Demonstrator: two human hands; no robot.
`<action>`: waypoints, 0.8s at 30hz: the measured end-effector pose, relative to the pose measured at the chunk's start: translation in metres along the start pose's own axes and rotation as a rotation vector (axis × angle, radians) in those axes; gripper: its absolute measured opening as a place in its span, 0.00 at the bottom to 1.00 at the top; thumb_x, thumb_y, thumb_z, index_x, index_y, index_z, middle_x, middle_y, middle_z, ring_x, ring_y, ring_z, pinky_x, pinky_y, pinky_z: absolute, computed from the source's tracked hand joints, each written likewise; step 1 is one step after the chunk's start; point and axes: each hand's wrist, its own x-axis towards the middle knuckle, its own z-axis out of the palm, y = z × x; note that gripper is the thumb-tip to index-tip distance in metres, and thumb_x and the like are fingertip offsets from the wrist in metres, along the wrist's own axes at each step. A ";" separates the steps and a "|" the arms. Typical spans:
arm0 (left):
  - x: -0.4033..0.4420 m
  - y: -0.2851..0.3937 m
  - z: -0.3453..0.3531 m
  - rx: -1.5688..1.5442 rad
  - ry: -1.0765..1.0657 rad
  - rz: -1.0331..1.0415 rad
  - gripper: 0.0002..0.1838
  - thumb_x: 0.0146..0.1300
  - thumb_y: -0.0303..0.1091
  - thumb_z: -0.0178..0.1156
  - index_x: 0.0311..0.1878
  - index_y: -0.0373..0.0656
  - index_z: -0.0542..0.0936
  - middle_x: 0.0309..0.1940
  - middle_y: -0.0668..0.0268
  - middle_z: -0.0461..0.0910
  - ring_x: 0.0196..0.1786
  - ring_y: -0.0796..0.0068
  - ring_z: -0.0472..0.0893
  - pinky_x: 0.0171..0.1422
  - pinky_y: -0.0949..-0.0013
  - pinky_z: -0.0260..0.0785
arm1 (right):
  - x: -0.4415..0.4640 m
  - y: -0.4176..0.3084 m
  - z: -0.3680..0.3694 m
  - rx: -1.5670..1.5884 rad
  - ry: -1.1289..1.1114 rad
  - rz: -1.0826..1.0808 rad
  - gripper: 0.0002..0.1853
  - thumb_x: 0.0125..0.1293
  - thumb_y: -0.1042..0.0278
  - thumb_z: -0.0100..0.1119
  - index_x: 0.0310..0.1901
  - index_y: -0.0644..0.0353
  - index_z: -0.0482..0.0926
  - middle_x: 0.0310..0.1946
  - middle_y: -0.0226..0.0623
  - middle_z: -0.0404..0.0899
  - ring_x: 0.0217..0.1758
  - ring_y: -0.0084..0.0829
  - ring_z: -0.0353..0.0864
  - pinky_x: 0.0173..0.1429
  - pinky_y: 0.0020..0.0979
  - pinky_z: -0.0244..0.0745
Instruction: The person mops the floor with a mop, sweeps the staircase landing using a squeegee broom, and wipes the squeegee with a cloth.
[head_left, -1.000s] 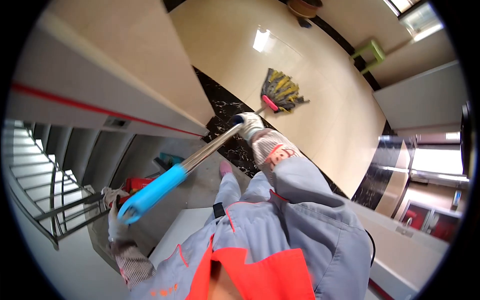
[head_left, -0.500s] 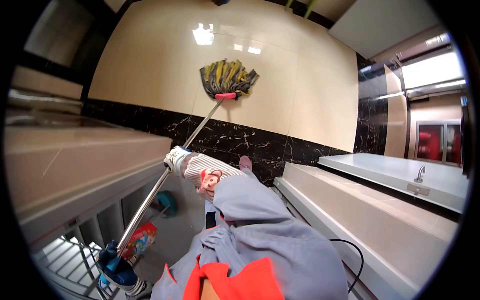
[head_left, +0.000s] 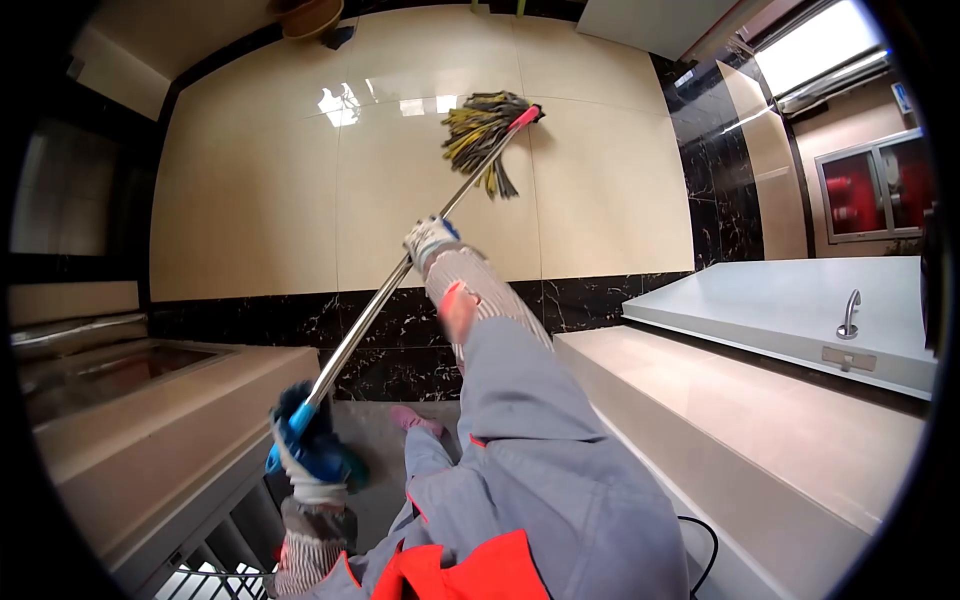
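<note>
A mop with a long metal pole (head_left: 358,335) reaches from the lower left up to the tiled floor. Its grey and yellow strips (head_left: 480,130) lie on the beige tiles, joined to a pink clamp (head_left: 526,117). My left hand (head_left: 308,445), in a blue and white glove, is closed round the blue grip at the pole's near end. Farther up, my right hand (head_left: 432,240), in a white and blue glove, is wrapped round the middle of the metal pole. Striped sleeve covers are on both forearms.
A black marble strip (head_left: 400,320) crosses the doorway between two wall ends. To the right is an open grey door (head_left: 790,310) with a metal handle (head_left: 849,315). A brown pot (head_left: 306,17) stands at the far wall. Stair railings (head_left: 215,582) show at lower left.
The mop head has swung right and its clamp now points to the upper right. My right hand has moved forward and right; my left hand is higher and now round the blue grip.
</note>
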 end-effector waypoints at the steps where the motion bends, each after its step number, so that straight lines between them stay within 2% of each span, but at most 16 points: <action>1: 0.015 -0.012 0.014 0.023 0.004 -0.051 0.20 0.71 0.44 0.47 0.58 0.42 0.74 0.57 0.61 0.75 0.61 0.64 0.73 0.69 0.58 0.64 | -0.003 0.020 -0.008 -0.014 0.007 0.029 0.12 0.60 0.60 0.58 0.46 0.44 0.82 0.49 0.28 0.80 0.59 0.32 0.74 0.63 0.40 0.64; 4: 0.054 -0.052 0.054 0.218 -0.156 -0.045 0.21 0.70 0.46 0.48 0.60 0.44 0.72 0.60 0.64 0.72 0.61 0.69 0.72 0.66 0.63 0.66 | -0.006 0.070 -0.013 0.047 0.091 0.196 0.15 0.60 0.60 0.57 0.50 0.43 0.79 0.55 0.30 0.76 0.61 0.33 0.71 0.63 0.42 0.65; 6: 0.069 -0.070 0.088 0.290 -0.171 -0.143 0.22 0.70 0.48 0.49 0.60 0.44 0.71 0.60 0.66 0.71 0.59 0.72 0.72 0.64 0.66 0.67 | -0.025 0.099 -0.017 0.126 0.077 0.297 0.16 0.64 0.61 0.52 0.53 0.41 0.78 0.59 0.29 0.73 0.66 0.32 0.66 0.63 0.49 0.64; 7: 0.078 -0.083 0.093 0.333 -0.121 -0.192 0.23 0.70 0.48 0.50 0.59 0.40 0.72 0.59 0.61 0.72 0.61 0.68 0.72 0.65 0.64 0.67 | -0.031 0.114 -0.008 0.151 0.150 0.346 0.15 0.64 0.61 0.52 0.52 0.41 0.78 0.57 0.29 0.73 0.66 0.32 0.67 0.63 0.48 0.64; 8: 0.079 -0.087 0.115 0.372 -0.141 -0.208 0.19 0.70 0.42 0.52 0.57 0.41 0.74 0.57 0.61 0.74 0.56 0.71 0.75 0.63 0.69 0.67 | -0.039 0.129 0.001 0.176 0.223 0.395 0.14 0.64 0.62 0.52 0.51 0.41 0.78 0.56 0.29 0.73 0.65 0.33 0.67 0.63 0.47 0.64; 10: 0.079 -0.101 0.115 0.660 -0.404 -0.002 0.14 0.69 0.32 0.53 0.55 0.40 0.76 0.54 0.60 0.76 0.52 0.75 0.76 0.58 0.76 0.68 | -0.071 0.151 0.000 0.275 0.258 0.476 0.13 0.63 0.64 0.51 0.48 0.43 0.78 0.55 0.29 0.72 0.64 0.33 0.67 0.62 0.43 0.66; 11: 0.082 -0.098 0.131 0.447 -0.500 -0.177 0.15 0.66 0.24 0.54 0.56 0.39 0.75 0.56 0.58 0.74 0.50 0.77 0.75 0.54 0.80 0.68 | -0.085 0.158 0.003 0.294 0.274 0.485 0.13 0.62 0.66 0.51 0.47 0.44 0.78 0.55 0.29 0.73 0.64 0.33 0.68 0.62 0.41 0.66; 12: 0.078 -0.097 0.139 0.556 -0.675 -0.026 0.19 0.60 0.17 0.55 0.56 0.38 0.74 0.59 0.57 0.71 0.50 0.77 0.75 0.53 0.79 0.68 | -0.096 0.160 0.006 0.312 0.289 0.495 0.13 0.62 0.67 0.51 0.47 0.44 0.78 0.54 0.29 0.73 0.63 0.33 0.68 0.62 0.40 0.67; 13: 0.079 -0.095 0.137 0.450 -0.639 -0.231 0.20 0.59 0.15 0.56 0.56 0.37 0.74 0.60 0.57 0.70 0.51 0.76 0.74 0.54 0.79 0.68 | -0.100 0.161 0.012 0.362 0.273 0.518 0.13 0.62 0.69 0.50 0.47 0.45 0.78 0.53 0.29 0.73 0.63 0.33 0.69 0.63 0.38 0.66; 14: 0.072 -0.090 0.141 0.575 -0.689 -0.139 0.20 0.57 0.15 0.57 0.55 0.37 0.74 0.60 0.56 0.70 0.53 0.73 0.74 0.55 0.76 0.68 | -0.099 0.163 0.028 0.386 0.381 0.514 0.11 0.60 0.65 0.52 0.44 0.47 0.78 0.51 0.32 0.74 0.59 0.38 0.72 0.60 0.40 0.68; 16: 0.061 -0.080 0.136 0.813 -0.769 0.031 0.20 0.54 0.16 0.55 0.53 0.34 0.74 0.61 0.52 0.69 0.58 0.69 0.73 0.58 0.73 0.65 | -0.094 0.150 0.051 0.307 0.459 0.561 0.13 0.62 0.64 0.50 0.48 0.47 0.77 0.56 0.31 0.72 0.61 0.37 0.70 0.62 0.39 0.66; 17: 0.055 -0.070 0.130 0.873 -0.803 0.074 0.20 0.53 0.17 0.56 0.52 0.35 0.74 0.61 0.50 0.69 0.59 0.66 0.73 0.59 0.71 0.64 | -0.092 0.144 0.056 0.291 0.346 0.570 0.15 0.63 0.63 0.50 0.51 0.46 0.76 0.61 0.28 0.69 0.66 0.37 0.66 0.65 0.40 0.64; 18: 0.046 -0.055 0.126 0.933 -0.836 0.118 0.19 0.52 0.18 0.57 0.51 0.36 0.74 0.61 0.48 0.69 0.59 0.63 0.73 0.60 0.69 0.64 | -0.091 0.133 0.061 0.261 0.334 0.564 0.15 0.62 0.63 0.52 0.51 0.45 0.76 0.61 0.26 0.68 0.68 0.36 0.63 0.66 0.43 0.63; 20: 0.030 -0.024 0.103 1.041 -0.865 0.162 0.19 0.51 0.18 0.59 0.48 0.37 0.74 0.60 0.45 0.69 0.60 0.57 0.74 0.61 0.66 0.64 | -0.102 0.098 0.035 0.206 0.088 0.475 0.16 0.61 0.61 0.53 0.51 0.43 0.76 0.60 0.26 0.69 0.68 0.34 0.62 0.67 0.47 0.60; 23: 0.004 0.033 0.071 1.081 -0.756 0.039 0.16 0.52 0.23 0.60 0.46 0.36 0.76 0.60 0.44 0.69 0.63 0.54 0.71 0.65 0.64 0.61 | -0.092 0.042 0.045 0.131 0.067 0.262 0.14 0.57 0.54 0.57 0.45 0.40 0.80 0.53 0.27 0.74 0.65 0.32 0.65 0.66 0.50 0.58; 24: -0.014 0.055 0.072 1.029 -0.666 -0.015 0.18 0.49 0.21 0.59 0.47 0.36 0.77 0.60 0.44 0.70 0.60 0.52 0.73 0.63 0.62 0.64 | -0.094 0.016 0.035 0.097 0.017 0.174 0.14 0.55 0.52 0.57 0.43 0.41 0.81 0.51 0.27 0.77 0.64 0.31 0.67 0.66 0.49 0.57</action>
